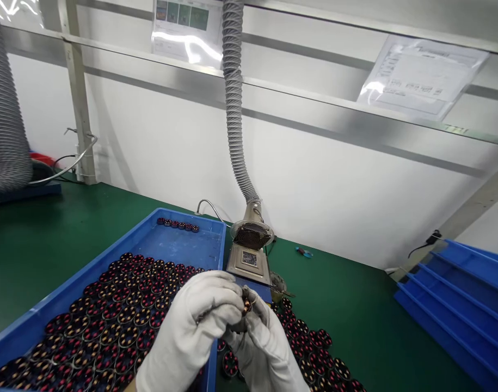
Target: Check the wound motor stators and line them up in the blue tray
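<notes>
White gloves cover both hands, which meet in front of the fume fan at the lower middle. Between the fingertips sits a small round motor stator (247,306) with copper-coloured coils, mostly hidden by the gloves. My left hand (203,318) is closed on its left side, over the right edge of the blue tray (221,239). Fingers of my right hand (269,340) pinch it from the right. Many similar stators (126,316) with red and copper-coloured coils fill the near part of the tray. More loose stators (309,348) are heaped on the green table, right of my right hand.
Behind my hands stands a metal plate device (249,260) under a fan hood (252,234) on a grey flexible duct (234,98). Blue-handled cutters (303,252) lie on the green table (346,294). Stacked blue trays (456,305) stand at right.
</notes>
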The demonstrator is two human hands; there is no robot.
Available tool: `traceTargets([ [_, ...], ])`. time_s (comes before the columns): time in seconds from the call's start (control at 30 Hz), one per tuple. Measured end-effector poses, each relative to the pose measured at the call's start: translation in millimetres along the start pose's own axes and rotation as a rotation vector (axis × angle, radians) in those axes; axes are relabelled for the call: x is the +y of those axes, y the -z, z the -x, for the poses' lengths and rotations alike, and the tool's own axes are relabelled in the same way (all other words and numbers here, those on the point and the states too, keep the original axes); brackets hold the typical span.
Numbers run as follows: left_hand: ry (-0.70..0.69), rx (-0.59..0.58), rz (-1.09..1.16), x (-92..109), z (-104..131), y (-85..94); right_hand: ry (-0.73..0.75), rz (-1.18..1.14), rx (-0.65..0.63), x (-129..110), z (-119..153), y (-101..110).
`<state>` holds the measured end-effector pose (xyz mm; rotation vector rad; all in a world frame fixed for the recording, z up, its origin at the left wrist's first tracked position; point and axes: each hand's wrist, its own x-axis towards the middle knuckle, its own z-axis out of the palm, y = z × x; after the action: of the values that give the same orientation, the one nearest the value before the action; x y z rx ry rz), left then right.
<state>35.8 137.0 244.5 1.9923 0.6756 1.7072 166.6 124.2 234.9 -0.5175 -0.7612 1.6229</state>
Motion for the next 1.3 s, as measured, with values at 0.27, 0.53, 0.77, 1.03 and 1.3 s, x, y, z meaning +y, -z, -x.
traceTargets([
  [0.27, 0.331, -0.002, 0.121, 9.4, -5.0, 3.1, -0.036, 0.033, -0.018, 3.1, -7.9, 15.4],
  [0.53, 0.191, 0.104, -0.035, 10.6, -3.2, 7.2, -0.115, -0.056, -0.011, -7.0, 2.9, 3.6],
  [0.77, 0.153, -0.161, -0.084, 8.0, -0.4, 5.7, -0.130, -0.126, 0.063, -7.7, 9.4, 4.8],
  [1.03, 0.332, 0.135, 0.333, 4.7, -5.5, 1.4, -0.063, 0.019, 0.043, 5.6, 5.1, 12.8],
  [1.3, 0.427, 0.017, 0.325, 9.6, -9.0, 1.2, -0.009, 0.081, 0.008, -3.8, -10.3, 21.3],
])
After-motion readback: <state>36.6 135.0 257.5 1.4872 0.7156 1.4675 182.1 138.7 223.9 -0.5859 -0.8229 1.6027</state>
